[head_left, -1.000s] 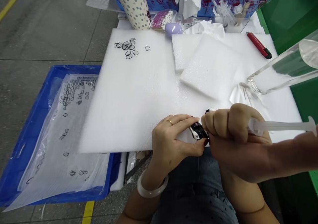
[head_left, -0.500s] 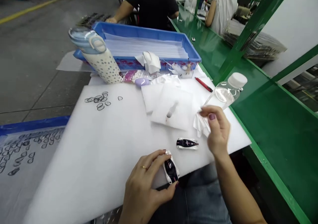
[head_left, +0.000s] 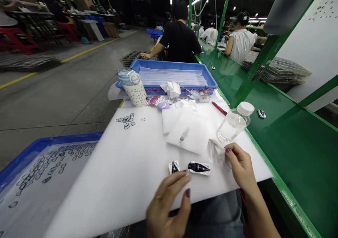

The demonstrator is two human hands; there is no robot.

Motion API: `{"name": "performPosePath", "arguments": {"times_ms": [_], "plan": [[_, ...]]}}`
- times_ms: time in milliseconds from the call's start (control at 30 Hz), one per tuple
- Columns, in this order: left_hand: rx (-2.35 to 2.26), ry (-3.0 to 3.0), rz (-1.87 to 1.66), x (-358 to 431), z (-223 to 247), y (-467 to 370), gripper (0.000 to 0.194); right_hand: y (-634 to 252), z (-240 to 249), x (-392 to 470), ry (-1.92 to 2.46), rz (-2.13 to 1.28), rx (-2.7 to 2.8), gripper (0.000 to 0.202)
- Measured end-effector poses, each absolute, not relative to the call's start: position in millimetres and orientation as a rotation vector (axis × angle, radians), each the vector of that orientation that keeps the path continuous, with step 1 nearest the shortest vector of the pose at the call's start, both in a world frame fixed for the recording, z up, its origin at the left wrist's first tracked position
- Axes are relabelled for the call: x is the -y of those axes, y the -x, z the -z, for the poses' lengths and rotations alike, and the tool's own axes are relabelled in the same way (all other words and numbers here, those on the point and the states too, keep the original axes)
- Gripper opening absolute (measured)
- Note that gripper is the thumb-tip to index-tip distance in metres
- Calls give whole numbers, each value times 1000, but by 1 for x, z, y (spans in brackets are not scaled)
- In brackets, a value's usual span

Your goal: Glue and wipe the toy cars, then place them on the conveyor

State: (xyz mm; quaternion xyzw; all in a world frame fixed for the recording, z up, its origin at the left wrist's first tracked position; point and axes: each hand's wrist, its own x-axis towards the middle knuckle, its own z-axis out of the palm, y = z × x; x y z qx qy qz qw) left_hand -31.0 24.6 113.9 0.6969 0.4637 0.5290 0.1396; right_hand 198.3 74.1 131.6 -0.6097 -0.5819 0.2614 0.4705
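Note:
Two white-and-black toy cars lie on the white foam-topped table. The left toy car (head_left: pixel 173 167) is partly hidden behind the fingers of my left hand (head_left: pixel 169 202). That hand is open, thumb apart from the fingers, and appears to hold nothing. Its fingertips are close to the near end of the right toy car (head_left: pixel 200 168); whether they touch it I cannot tell. My right hand (head_left: pixel 241 166) pinches a crumpled white tissue (head_left: pixel 217 151) between thumb and fingers, beside a clear bottle (head_left: pixel 233 123) with a white cap.
White foam sheets (head_left: pixel 187 130) with a dark smudge lie mid-table. Black rings (head_left: pixel 126 120) are scattered at left. A dotted flask (head_left: pixel 134 92) and blue tray (head_left: pixel 169 63) stand behind, a red pen (head_left: pixel 219 108) at right. Another toy car (head_left: pixel 261 114) sits on the green belt (head_left: pixel 290 139).
My left hand has let go of a toy car, which now lies left of the other one. My right hand has come down and taken hold of the tissue. The view has tilted up.

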Motion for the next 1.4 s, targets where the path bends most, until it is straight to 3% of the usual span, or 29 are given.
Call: {"name": "performPosePath", "arguments": {"times_ms": [100, 200, 333, 533, 667, 1033, 1100, 1233, 1400], "plan": [[-1114, -1912, -1384, -33, -133, -3, 48, -194, -151, -54, 1199, -1269, 1189, 35], [-954, -1530, -1147, -48, -149, -26, 25, -198, -160, -40, 981, -1494, 1030, 34], [-724, -1098, -971, -58, -160, -34, 44, -207, -153, -29, 961, -1490, 944, 33], [-783, -1120, -921, -59, -169, -32, 58, -201, -138, -20, 1165, -1240, 1209, 25], [-760, -1077, -907, -61, -171, -33, 62, -192, -131, -20, 1064, -1342, 1049, 39], [-773, -991, -882, -60, -160, -34, 64, -174, -122, -9, 1065, -1349, 752, 37], [-849, -1045, -910, -59, -159, -29, 61, -185, -132, -12, 1073, -1196, 674, 29], [-950, -1181, -870, -49, -158, -5, 55, -217, -171, -41, 1074, -440, 662, 24], [-1123, -1338, -938, -21, -148, 44, 41, -243, -217, -117, 1177, 491, 1360, 23]]}}
